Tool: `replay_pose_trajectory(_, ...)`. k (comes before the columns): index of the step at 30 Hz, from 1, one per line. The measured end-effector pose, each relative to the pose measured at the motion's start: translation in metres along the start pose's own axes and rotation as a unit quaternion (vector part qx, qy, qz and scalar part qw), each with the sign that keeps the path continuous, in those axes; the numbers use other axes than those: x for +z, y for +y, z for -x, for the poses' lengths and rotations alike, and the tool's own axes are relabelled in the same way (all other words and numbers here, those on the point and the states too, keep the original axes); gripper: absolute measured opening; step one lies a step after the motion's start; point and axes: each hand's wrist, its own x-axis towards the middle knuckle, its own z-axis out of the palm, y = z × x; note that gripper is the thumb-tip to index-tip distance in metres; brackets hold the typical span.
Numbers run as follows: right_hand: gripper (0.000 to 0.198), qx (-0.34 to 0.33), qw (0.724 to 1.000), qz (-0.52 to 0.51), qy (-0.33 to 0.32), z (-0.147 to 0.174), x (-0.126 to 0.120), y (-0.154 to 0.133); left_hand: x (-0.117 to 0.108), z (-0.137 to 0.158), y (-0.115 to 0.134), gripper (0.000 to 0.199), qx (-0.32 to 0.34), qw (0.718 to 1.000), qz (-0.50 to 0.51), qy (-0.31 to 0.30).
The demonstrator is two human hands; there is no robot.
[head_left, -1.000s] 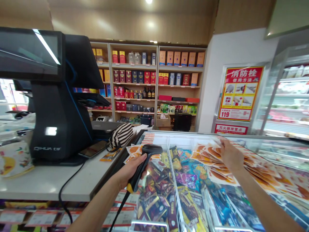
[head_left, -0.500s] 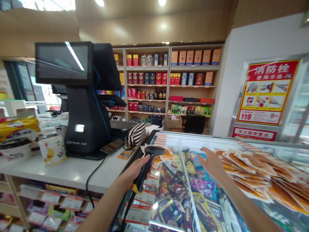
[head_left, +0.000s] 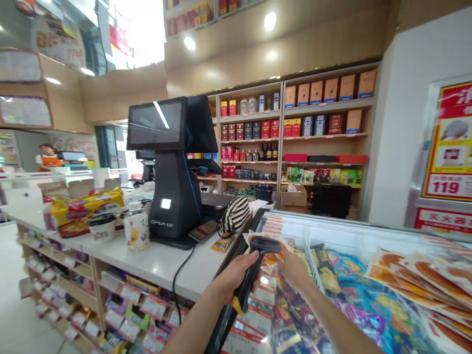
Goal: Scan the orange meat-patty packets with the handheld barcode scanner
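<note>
In my left hand (head_left: 241, 273) is a black barcode scanner (head_left: 248, 282) with a yellow base, its head pointing right and fingers wrapped round its handle. My right hand (head_left: 293, 268) is just right of the scanner head, its fingertips at a flat orange-and-white packet (head_left: 271, 259). The scanner partly covers those fingers and the packet, so I cannot tell whether the hand grips it. A pile of similar orange-and-white packets (head_left: 420, 275) lies on the freezer's glass top at the right.
Under the glass are several wrapped ice creams (head_left: 291, 319). On the counter (head_left: 162, 273) stand a register (head_left: 173, 191), a lidded cup (head_left: 102, 226), a phone (head_left: 204, 230) and a striped pouch (head_left: 236, 215). A cable (head_left: 177, 280) hangs over its edge. A person (head_left: 49, 158) is far left.
My right hand has moved left from above the freezer's middle to the packet beside the scanner. The view has turned left. My left hand still holds the scanner.
</note>
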Motion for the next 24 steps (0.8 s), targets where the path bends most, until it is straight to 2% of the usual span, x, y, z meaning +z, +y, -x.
replay_pose_trajectory(3,0.030,0.000,1.000,-0.001,0.017,0.005,-0.003,0.007,0.006,-0.003,0.000,0.040,-0.006,1.000,-0.007,-0.006)
replay_pose_trajectory(7,0.024,0.030,0.990,-0.114,0.073,0.009,-0.011,0.024,0.015,-0.002,0.004,0.038,-0.005,1.000,-0.009,-0.016)
replay_pose_trajectory(13,0.034,0.132,0.961,-0.186,0.153,0.013,-0.050,0.081,0.025,0.000,0.011,0.037,-0.011,1.000,-0.017,-0.017)
replay_pose_trajectory(18,0.038,0.181,0.933,-0.246,0.191,0.031,-0.083,0.128,0.037,-0.004,0.011,0.035,-0.013,0.998,-0.007,-0.063)
replay_pose_trajectory(24,0.040,0.194,0.914,-0.271,0.229,0.046,-0.097,0.154,0.054,-0.008,0.006,0.033,-0.011,0.993,-0.019,-0.115)
